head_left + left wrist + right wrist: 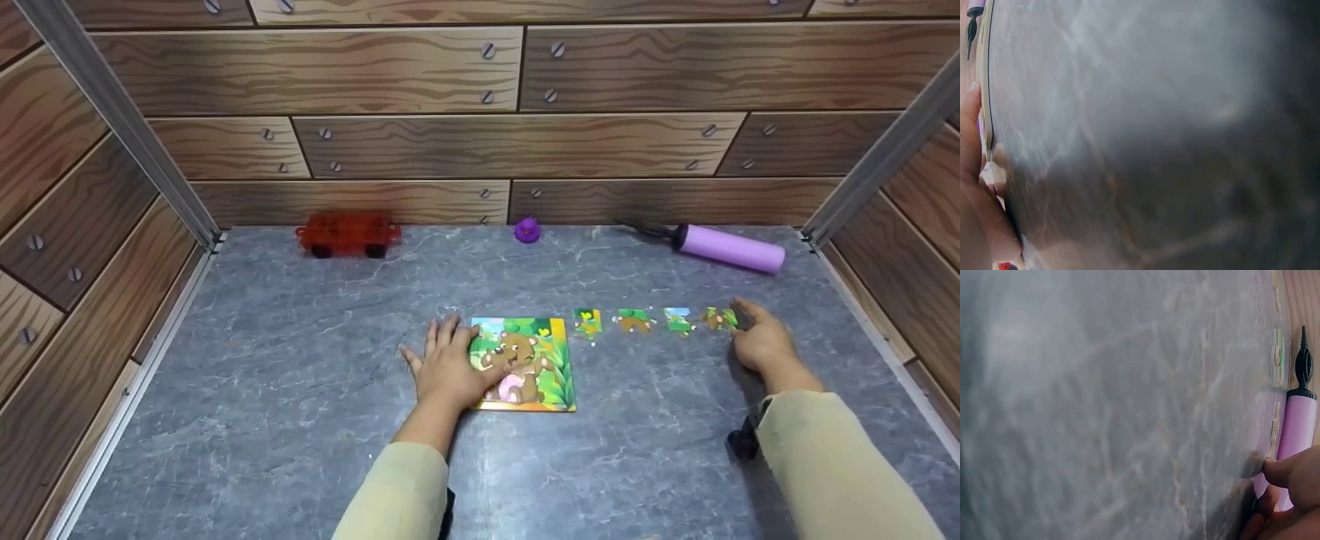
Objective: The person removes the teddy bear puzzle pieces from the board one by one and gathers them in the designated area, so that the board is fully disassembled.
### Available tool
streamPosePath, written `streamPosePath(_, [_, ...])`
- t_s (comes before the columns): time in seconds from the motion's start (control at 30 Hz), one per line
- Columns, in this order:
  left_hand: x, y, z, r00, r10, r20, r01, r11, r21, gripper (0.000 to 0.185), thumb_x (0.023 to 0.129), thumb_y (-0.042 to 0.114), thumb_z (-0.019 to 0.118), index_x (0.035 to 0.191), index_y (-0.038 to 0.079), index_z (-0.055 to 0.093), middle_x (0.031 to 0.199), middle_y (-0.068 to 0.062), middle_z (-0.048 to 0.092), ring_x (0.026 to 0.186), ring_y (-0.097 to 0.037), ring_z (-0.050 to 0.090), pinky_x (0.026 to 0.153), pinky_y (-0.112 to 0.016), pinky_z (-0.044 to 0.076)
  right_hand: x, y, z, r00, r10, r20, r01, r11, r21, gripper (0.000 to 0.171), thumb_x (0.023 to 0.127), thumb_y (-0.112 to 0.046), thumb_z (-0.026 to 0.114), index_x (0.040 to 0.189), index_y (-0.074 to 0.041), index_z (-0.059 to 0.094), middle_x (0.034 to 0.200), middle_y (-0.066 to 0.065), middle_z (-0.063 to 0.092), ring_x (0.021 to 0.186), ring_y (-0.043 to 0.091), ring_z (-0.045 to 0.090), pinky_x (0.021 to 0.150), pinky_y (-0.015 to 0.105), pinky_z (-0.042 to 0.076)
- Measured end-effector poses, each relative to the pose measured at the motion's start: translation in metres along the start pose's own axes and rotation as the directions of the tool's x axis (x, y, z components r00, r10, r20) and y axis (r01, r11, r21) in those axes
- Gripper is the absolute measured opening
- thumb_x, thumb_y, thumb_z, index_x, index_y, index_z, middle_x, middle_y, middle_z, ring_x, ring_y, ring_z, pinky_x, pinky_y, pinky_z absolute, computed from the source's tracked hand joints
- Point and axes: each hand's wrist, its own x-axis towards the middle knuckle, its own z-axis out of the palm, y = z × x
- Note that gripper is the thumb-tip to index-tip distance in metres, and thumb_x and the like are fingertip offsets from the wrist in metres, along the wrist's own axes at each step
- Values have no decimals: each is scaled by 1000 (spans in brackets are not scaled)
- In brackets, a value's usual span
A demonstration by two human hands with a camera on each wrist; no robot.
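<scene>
From the head camera I can read no brand, label or writing anywhere. The puzzle board (pixel 529 365) lies flat near the middle of the grey marbled table (pixel 300 390); it shows a brown cartoon bear among green leaves inside a yellow frame. My left hand (pixel 448 367) rests flat on the board's left part, fingers straight and spread, holding nothing. To the right of the board runs a row of four loose puzzle pieces (pixel 652 320), each printed in green and brown. My right hand (pixel 759 341) sits at the right end of that row, its fingertips touching the rightmost piece (pixel 720 319); the fingers look loosely bent, and I cannot tell whether they pinch it. Along the far edge stand a red toy cart (pixel 347 234), a small purple duck (pixel 527 229) and a lilac hand pump (pixel 726 247).

In the left wrist view, mostly blurred table fills the frame. My fingers (pixel 971 135) lie straight along the board's thin edge at the left.

In the right wrist view, a fingertip (pixel 1283 472) presses at the table surface beside pale piece edges, with the pump just beyond. No lettering shows on it.
</scene>
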Motion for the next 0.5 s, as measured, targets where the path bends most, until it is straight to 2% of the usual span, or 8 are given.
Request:
streamPosePath(0.13, [-1, 3, -2, 1000, 5, -1, -5, 1000, 9, 89, 80, 83, 70, 149, 29, 60, 174, -3, 28, 162, -36, 12, 117, -80, -8, -3, -1, 0, 1000, 31, 1, -31, 999, 25, 63, 101, -3, 47, 160, 8, 27, 155, 46, 30, 145, 63, 28, 119, 69, 27])
streamPosePath(0.23, [-1, 4, -3, 1000, 8, 2, -8, 1000, 6, 88, 80, 82, 70, 149, 28, 61, 174, -3, 28, 162, -36, 12, 117, -80, -8, -7, -3, 0, 997, 83, -11, -81, 993, 89, 66, 101, -2, 45, 162, 9, 21, 156, 46, 29, 143, 59, 35, 119, 67, 31])
streamPosePath(0.37, [-1, 4, -3, 1000, 3, 1, -3, 1000, -8, 88, 81, 80, 72, 150, 27, 60, 174, -4, 28, 162, -36, 11, 118, -79, -8, -12, -11, 3, 991, 115, -74, -101, 979, 176, 67, 100, -2, 47, 160, 13, 21, 140, 45, 46, 124, 52, 50, 110, 62, 40])
streamPosePath(0.43, [-1, 3, -3, 1000, -5, 6, 5, 1000, -13, 88, 81, 79, 73, 151, 27, 59, 174, -4, 27, 162, -36, 11, 118, -79, -9, -14, -17, 6, 988, 112, -110, -91, 979, 185, 66, 101, -5, 50, 158, 14, 25, 130, 43, 52, 119, 51, 53, 106, 62, 43])
streamPosePath(0.5, [-1, 2, -3, 1000, -8, 4, 8, 1000, -12, 88, 81, 78, 74, 151, 27, 59, 174, -4, 27, 162, -36, 12, 118, -79, -9, -17, -27, 11, 985, 98, -143, -69, 978, 197, 65, 102, -9, 53, 157, 15, 29, 128, 43, 54, 118, 52, 55, 103, 62, 45])
